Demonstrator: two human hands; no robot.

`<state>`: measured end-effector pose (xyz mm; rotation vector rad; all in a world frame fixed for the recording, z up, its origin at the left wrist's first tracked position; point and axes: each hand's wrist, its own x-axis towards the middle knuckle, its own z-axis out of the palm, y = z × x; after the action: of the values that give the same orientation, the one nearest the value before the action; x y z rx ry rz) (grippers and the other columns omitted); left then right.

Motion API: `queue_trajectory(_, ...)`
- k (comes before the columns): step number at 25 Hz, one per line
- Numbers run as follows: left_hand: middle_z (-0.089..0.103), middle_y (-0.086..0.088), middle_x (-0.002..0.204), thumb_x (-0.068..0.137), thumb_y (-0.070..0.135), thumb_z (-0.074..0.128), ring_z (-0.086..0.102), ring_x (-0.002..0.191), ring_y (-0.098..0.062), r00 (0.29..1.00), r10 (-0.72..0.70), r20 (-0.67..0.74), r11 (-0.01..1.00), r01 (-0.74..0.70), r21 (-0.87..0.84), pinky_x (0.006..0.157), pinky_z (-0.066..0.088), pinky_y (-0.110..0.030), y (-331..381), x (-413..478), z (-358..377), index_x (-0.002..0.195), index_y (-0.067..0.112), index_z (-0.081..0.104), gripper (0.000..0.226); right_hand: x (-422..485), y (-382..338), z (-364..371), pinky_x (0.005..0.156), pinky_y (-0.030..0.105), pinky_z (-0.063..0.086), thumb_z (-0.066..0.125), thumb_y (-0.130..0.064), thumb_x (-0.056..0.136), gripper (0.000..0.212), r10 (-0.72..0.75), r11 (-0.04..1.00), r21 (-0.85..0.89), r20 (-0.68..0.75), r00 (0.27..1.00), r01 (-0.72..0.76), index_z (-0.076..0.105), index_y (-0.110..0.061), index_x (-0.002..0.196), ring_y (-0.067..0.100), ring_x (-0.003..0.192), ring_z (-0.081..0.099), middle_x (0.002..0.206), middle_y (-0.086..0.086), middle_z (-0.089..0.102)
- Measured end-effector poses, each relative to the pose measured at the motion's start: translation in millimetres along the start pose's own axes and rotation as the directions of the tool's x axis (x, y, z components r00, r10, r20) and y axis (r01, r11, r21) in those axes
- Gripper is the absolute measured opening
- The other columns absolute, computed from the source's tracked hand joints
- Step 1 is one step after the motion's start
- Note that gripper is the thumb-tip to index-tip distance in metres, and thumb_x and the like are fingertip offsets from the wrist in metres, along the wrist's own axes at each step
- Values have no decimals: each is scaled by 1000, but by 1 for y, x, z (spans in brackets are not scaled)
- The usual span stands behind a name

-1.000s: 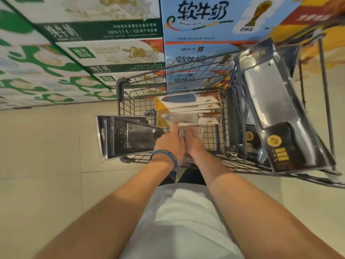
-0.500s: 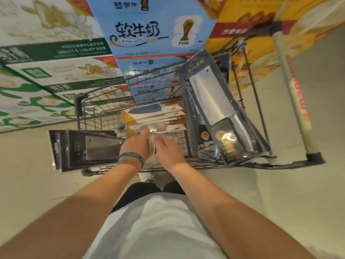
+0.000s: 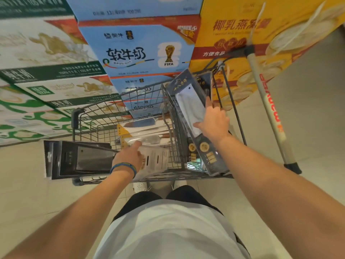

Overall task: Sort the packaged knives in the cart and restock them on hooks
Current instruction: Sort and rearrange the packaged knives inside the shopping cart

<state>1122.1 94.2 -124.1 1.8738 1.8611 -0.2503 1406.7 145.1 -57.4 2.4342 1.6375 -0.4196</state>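
Sorting in the cart [image 3: 97,118]: left hand [image 3: 128,156] grips pale knife pack [image 3: 156,159]; right hand [image 3: 212,122] clasps propped cleaver pack [image 3: 186,103], likely grouping types.

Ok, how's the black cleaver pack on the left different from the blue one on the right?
The black cleaver pack lies flat, jutting over the cart's left rim; the blue cleaver pack leans, gripped by the right hand. Blue shows a bright blade and gold labels; black looks dark. Both are packaged cleavers.
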Motion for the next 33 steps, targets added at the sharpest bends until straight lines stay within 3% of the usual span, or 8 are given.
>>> queue_trajectory(3, 64, -10, 103, 100, 24, 42, 56, 75, -25, 998, -57, 7, 998, 58, -29, 64, 46, -34, -4, 0, 0, 135, 33, 40, 37, -5, -2, 6, 87, 44, 52, 83, -46, 79, 86, -10, 993, 117, -197, 980, 34, 42, -10, 145, 33, 115, 56, 123, 13, 60)
queue_trajectory(6, 64, -8, 106, 97, 24, 46, 60, 79, -26, 998, -56, 35, 998, 58, -38, 65, 45, -34, -11, 1, -6, 138, 35, 37, 43, 0, 2, -22, 75, 35, 52, 76, -31, 88, 36, 112, 882, 467, -72, 991, -65, 63, -15, 118, 27, 97, 62, 114, 7, 66)
queue_trajectory(9, 63, -4, 105, 96, 24, 47, 63, 82, -25, 997, -18, 69, 996, 24, -80, 65, 50, -35, -19, 1, -7, 141, 40, 34, 49, -29, 6, -50, 58, 19, 37, 73, -29, 90, 13, 205, 788, 616, -252, 946, -7, 61, -25, 94, 8, 77, 59, 91, -8, 63)
queue_trajectory(12, 65, -5, 111, 96, 24, 47, 65, 89, -27, 990, -23, 138, 992, 40, -123, 71, 53, -35, -23, 9, -9, 139, 40, 37, 47, -72, -10, -84, 55, 9, 40, 74, -38, 83, 22, 247, 603, 750, -499, 831, 271, 52, -34, 84, -8, 65, 59, 71, -19, 61)
queue_trajectory(15, 64, -5, 112, 95, 24, 51, 61, 83, -22, 980, -23, 198, 988, 53, -146, 66, 47, -30, -33, 15, -13, 140, 36, 38, 48, -90, -52, -121, 66, 28, 54, 75, -38, 77, 24, 246, 425, 797, -559, 792, 430, 54, -38, 88, 1, 71, 67, 77, -18, 70)
queue_trajectory(19, 63, -4, 119, 96, 23, 50, 57, 79, -18, 970, -10, 243, 988, 48, -149, 64, 47, -28, -55, 20, -20, 142, 35, 39, 49, -93, -94, -148, 58, 23, 43, 72, -35, 89, 26, 122, 593, 672, -619, 776, 444, 62, -20, 70, -2, 60, 59, 57, -15, 60)
queue_trajectory(26, 66, -3, 119, 95, 21, 54, 66, 94, -23, 967, 31, 252, 989, 7, -148, 71, 52, -29, -70, 29, -21, 141, 34, 42, 49, -129, -126, -178, 52, 4, 34, 60, -36, 97, 34, 56, 491, 521, -819, 571, 698, 56, -24, 66, -15, 54, 53, 50, -22, 51)
queue_trajectory(33, 64, 2, 126, 86, 27, 62, 63, 106, -22, 972, 153, 181, 985, -134, -111, 82, 50, -29, -58, 31, -20, 132, 35, 52, 47, -136, -160, -34, 55, 3, 37, 70, -31, 92, 11, -127, 552, 698, -470, 874, 456, 70, -28, 81, -1, 59, 57, 54, -18, 55)
